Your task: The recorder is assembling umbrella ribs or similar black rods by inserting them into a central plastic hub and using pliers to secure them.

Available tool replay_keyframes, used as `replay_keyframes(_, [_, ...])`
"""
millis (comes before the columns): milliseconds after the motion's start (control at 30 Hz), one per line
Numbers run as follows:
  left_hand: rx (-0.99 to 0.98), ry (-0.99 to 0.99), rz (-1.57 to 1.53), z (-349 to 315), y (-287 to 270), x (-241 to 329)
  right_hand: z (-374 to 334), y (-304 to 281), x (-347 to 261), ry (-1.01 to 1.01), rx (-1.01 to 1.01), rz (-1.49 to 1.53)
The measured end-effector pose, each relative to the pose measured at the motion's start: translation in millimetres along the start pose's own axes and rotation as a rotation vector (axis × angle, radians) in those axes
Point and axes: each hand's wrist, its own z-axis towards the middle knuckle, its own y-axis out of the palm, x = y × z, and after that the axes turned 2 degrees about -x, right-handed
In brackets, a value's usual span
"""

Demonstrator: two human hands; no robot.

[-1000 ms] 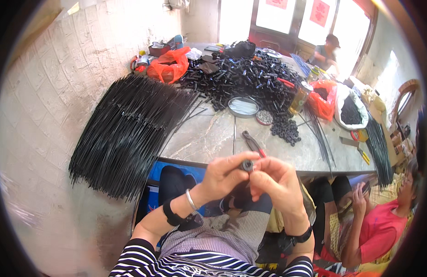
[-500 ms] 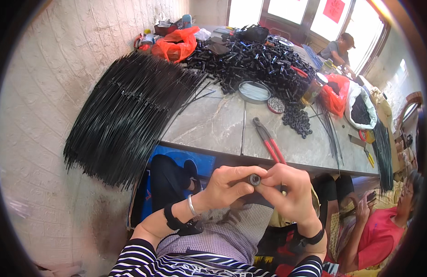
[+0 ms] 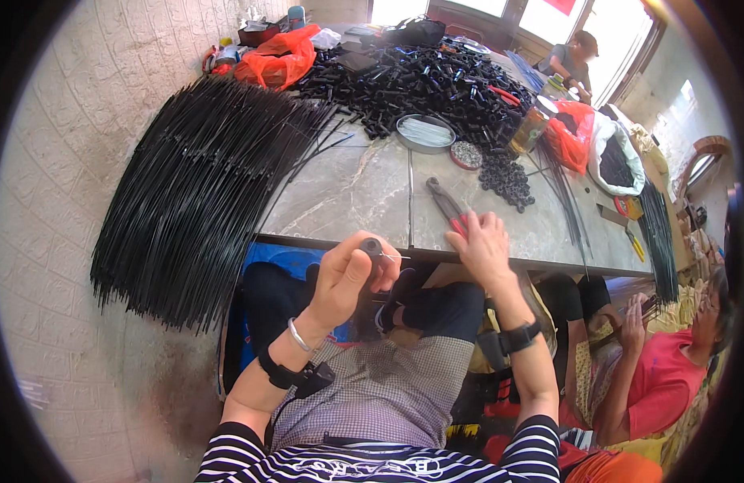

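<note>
In my left hand (image 3: 340, 278), raised just in front of the table edge, is a small black tube (image 3: 372, 248). Its round end faces up between thumb and fingers, and a thin pale wire or pin sticks out sideways near the fingertips. My right hand (image 3: 485, 248) has its fingers curled over the red handles of a pair of pincers (image 3: 446, 201), which lie on the table with their dark jaws pointing away. Part of the handles is hidden under that hand.
Black rods (image 3: 195, 201) lie in a thick bundle at left. Beyond the pincers are a dish of pale sticks (image 3: 426, 142), a small round tin (image 3: 467, 155), black rings (image 3: 507, 183) and heaped black tubes (image 3: 412, 80). A person in red (image 3: 662, 362) sits at right; another works at the back.
My hands have parted. The left keeps the black tube and has moved left and up; the right has let go of it and reached forward onto the pincers' handles.
</note>
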Motion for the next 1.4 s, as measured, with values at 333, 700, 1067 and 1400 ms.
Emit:
replay_keyframes(333, [0.216, -0.148, -0.021, -7, -33, -2, -20, -70, -25, 0.161, -0.524, 1.243])
replay_keyframes(700, [0.282, -0.224, 0.141, -7, -19, -15, -80, -101, -53, 0.126, -1.144, 1.871])
replay_keyframes(1067, [0.266, -0.213, 0.146, -14, -19, -9, -83, -91, -54, 0.132, -1.244, 1.99])
replay_keyframes(1400, [0.236, -0.164, 0.149, -12, -14, -8, -86, -85, -49, 0.152, -1.263, 2.021])
